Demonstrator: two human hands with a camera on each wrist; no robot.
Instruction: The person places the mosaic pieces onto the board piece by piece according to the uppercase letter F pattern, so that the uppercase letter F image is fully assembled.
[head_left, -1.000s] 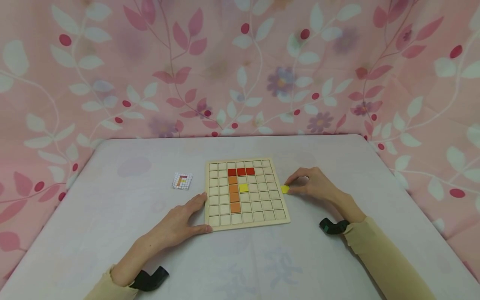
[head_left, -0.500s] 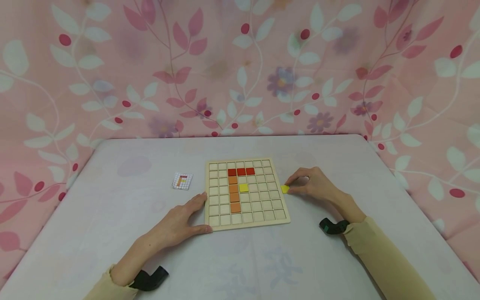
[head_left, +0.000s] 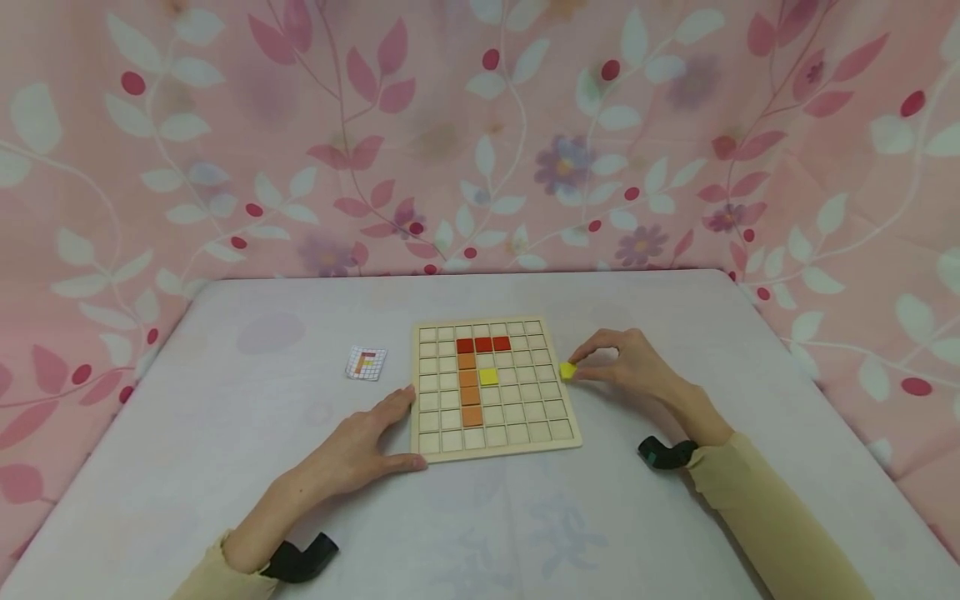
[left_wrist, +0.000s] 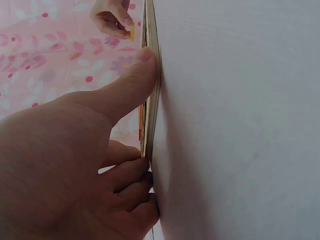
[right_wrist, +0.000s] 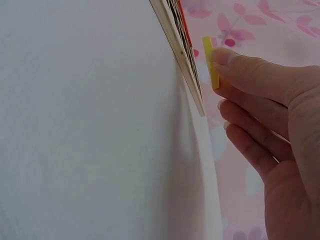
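Note:
A square wooden grid board (head_left: 528, 412) lies flat on the table. Set in its cells are a row of red tiles (head_left: 483, 344), a column of orange tiles (head_left: 469, 396) and a single yellow tile (head_left: 489, 377). My left hand (head_left: 348, 450) rests against the board's left side, fingertips at the edge and thumb at the near corner. Just off the right edge, my right hand (head_left: 630, 367) pinches another yellow tile (head_left: 567, 370) between thumb and fingers. The right wrist view shows this yellow tile (right_wrist: 211, 62) edge-on, raised above the table and apart from the board.
To the left of the board lies a small pattern card (head_left: 366, 363) printed with a coloured grid. A white cloth covers the table (head_left: 510, 525). Behind it hangs a pink floral curtain (head_left: 480, 142). Black wrist straps (head_left: 667, 452) sit on both wrists.
My right hand has lifted the yellow tile slightly from beside the board's right edge, tilting it. The left hand and the board look much the same.

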